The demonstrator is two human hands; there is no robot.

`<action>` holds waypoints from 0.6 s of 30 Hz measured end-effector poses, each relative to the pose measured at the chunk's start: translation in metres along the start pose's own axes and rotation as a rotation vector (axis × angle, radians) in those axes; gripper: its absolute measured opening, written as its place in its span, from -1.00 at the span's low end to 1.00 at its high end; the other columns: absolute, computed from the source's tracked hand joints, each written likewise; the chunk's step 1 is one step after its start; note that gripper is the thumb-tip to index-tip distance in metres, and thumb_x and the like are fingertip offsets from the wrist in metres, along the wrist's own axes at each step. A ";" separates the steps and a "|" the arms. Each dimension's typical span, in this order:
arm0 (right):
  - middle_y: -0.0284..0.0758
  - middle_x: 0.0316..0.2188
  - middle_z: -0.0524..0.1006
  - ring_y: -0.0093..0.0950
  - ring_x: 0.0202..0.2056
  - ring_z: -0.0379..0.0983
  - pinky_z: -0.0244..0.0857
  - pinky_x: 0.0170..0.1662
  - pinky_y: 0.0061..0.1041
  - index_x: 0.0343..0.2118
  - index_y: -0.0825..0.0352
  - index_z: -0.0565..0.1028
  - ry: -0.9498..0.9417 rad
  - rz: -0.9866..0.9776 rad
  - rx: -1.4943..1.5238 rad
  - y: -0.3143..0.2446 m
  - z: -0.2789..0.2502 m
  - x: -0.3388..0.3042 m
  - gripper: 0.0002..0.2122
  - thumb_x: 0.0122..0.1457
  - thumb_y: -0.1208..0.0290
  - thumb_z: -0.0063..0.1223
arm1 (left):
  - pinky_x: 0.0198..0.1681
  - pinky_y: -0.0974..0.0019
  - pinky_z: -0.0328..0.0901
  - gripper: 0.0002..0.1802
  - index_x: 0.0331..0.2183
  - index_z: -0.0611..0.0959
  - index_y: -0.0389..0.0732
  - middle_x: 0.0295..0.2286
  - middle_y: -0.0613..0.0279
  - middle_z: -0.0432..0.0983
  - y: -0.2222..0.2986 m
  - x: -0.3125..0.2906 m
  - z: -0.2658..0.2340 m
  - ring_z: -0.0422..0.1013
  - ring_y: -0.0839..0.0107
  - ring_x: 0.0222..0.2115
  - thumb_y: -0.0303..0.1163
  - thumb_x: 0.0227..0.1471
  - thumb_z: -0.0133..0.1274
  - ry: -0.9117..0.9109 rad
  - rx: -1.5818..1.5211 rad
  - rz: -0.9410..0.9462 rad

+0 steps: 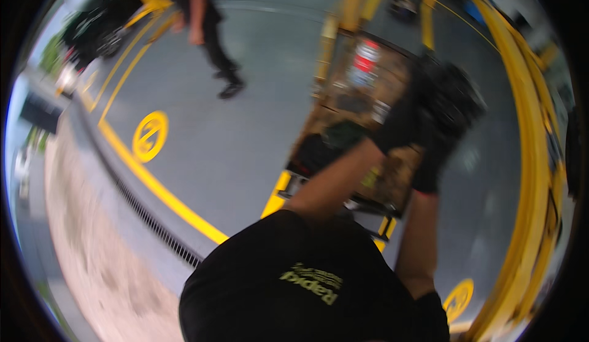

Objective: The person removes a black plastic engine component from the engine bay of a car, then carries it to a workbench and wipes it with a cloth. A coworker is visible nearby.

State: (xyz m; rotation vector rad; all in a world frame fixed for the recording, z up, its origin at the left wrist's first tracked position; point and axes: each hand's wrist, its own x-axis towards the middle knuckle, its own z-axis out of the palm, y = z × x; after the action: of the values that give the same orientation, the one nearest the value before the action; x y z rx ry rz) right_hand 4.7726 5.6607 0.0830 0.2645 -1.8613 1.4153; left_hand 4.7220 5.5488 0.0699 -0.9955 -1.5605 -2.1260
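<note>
Both my hands wear black gloves and are raised over the right side of a brown-topped work table. A bulky, dark mechanical part point(457, 99) is held up between them; motion blur hides its exact kind. My left hand point(399, 124) is closed at its near left side. From below, my right hand point(432, 158) grips its lower edge. The fingers of both hands merge with the dark part, so single fingers are hard to make out.
On the work table point(399, 179) lie a red-and-white container point(366, 57), a dark green cloth point(345, 134) and a black bundle point(311, 152). Yellow lift posts point(353, 1) and a yellow frame point(527, 158) stand around. Another person point(211, 32) walks at the far left, near a dark car point(101, 26).
</note>
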 end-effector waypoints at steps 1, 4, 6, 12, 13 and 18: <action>-0.23 0.09 0.49 -0.43 0.09 0.42 0.38 0.14 -0.41 0.16 0.38 0.40 0.051 0.056 -0.079 -0.008 0.008 -0.004 -0.36 -0.01 0.55 0.47 | 0.25 0.19 0.27 -0.29 0.31 0.21 -0.33 0.12 -0.04 0.44 -0.007 -0.007 -0.004 0.41 0.22 0.13 -0.27 0.28 0.07 -0.044 0.079 -0.073; -0.16 0.16 0.35 -0.39 0.19 0.30 0.29 0.22 -0.39 0.31 0.38 0.17 0.216 0.145 -0.120 -0.026 -0.005 -0.018 -0.14 -0.02 0.48 0.52 | 0.06 0.14 0.43 0.06 0.31 0.20 -0.27 0.01 -0.11 0.54 0.022 0.000 0.009 0.53 0.09 0.04 -0.21 -0.08 0.43 0.100 0.325 0.201; -0.17 0.13 0.35 -0.38 0.16 0.31 0.28 0.21 -0.40 0.31 0.38 0.15 0.207 0.144 0.057 -0.038 -0.014 -0.024 -0.16 0.02 0.50 0.49 | 0.04 0.13 0.44 0.14 0.30 0.18 -0.26 0.03 -0.09 0.53 0.032 -0.008 0.015 0.53 0.06 0.03 -0.19 -0.18 0.49 0.067 0.337 0.116; -0.22 0.09 0.35 -0.43 0.10 0.33 0.27 0.19 -0.41 0.24 0.33 0.23 0.247 0.285 -0.059 -0.048 -0.050 -0.037 -0.33 0.10 0.58 0.38 | 0.00 0.10 0.48 0.26 0.24 0.19 -0.23 -0.01 -0.06 0.55 0.036 -0.006 0.022 0.57 0.07 -0.04 -0.19 -0.41 0.60 0.011 0.243 0.015; -0.22 0.09 0.35 -0.42 0.10 0.34 0.28 0.18 -0.41 0.24 0.33 0.24 0.257 0.244 -0.038 -0.052 -0.058 -0.031 -0.34 0.11 0.57 0.38 | -0.01 0.10 0.48 0.27 0.24 0.19 -0.23 -0.02 -0.06 0.55 0.038 -0.005 0.021 0.57 0.07 -0.04 -0.20 -0.42 0.61 0.000 0.287 0.037; -0.18 0.11 0.36 -0.41 0.11 0.35 0.38 0.13 -0.37 0.20 0.33 0.28 0.226 -0.098 -0.193 -0.075 -0.085 0.003 -0.48 0.21 0.63 0.22 | -0.02 0.11 0.50 0.27 0.24 0.24 -0.22 -0.01 -0.03 0.56 0.045 -0.008 0.017 0.57 0.09 -0.05 -0.24 -0.48 0.62 -0.048 0.267 0.024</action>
State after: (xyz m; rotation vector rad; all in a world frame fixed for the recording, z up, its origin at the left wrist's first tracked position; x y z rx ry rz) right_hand 4.8521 5.7101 0.1478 0.0933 -1.7581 1.1406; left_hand 4.7610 5.5477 0.0986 -0.9731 -1.7879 -1.8276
